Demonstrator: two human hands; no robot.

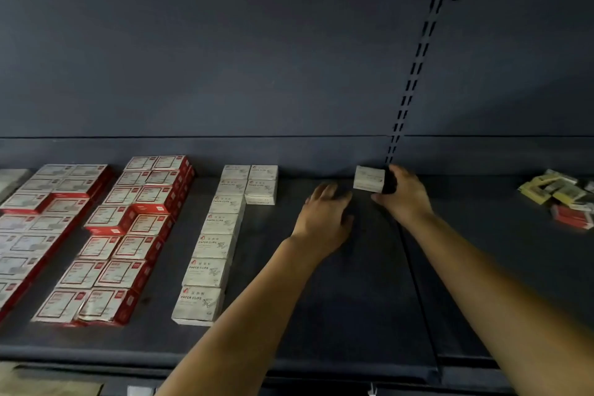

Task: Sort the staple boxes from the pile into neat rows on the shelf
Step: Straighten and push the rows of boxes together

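Shop: slotted gondola shelf (353, 299), rows of boxed stationery (128, 235).

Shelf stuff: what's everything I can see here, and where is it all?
Shelf: one, dark grey, running across the view.
Back panel: one, dark grey, with a slotted upright strip.
Red-and-white boxes: many, in rows at the left.
White paper clip boxes: about ten, in a long column and a short one, left of centre.
Single white box: one, at the back of the shelf, centre right.
Pile of small boxes: several, yellow, red and dark, far right.
Left hand: open, fingers spread above the shelf.
Right hand: grips the single white box.
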